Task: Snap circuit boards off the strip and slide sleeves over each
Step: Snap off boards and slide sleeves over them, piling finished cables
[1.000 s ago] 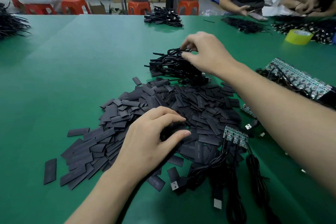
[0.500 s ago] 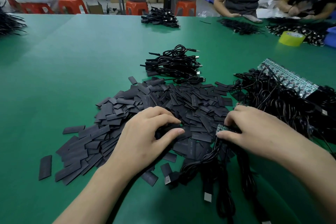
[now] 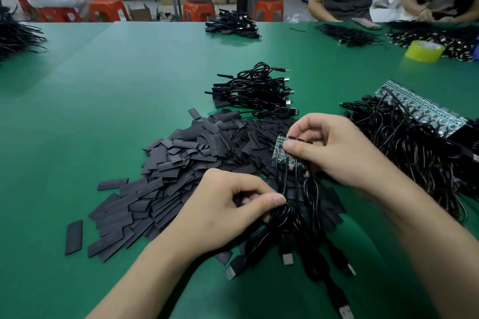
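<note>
Above surface (image 3: 129, 72), just right of sleeves (image 3: 186, 160), strip (image 3: 280, 156) is pinched by right hand (image 3: 334, 153) fingers (image 3: 298, 149), long axis running near-to-far. Below strip, cables (image 3: 298, 215) are gripped by curled left hand (image 3: 223, 210). Sleeves lie left of strip, nearer left hand; snap judged next.

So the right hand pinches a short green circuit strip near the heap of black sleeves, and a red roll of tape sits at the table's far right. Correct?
Nearly. The head view shows the roll of tape is yellow, not red. The rest holds: the right hand pinches the circuit strip near the black sleeves.
</note>
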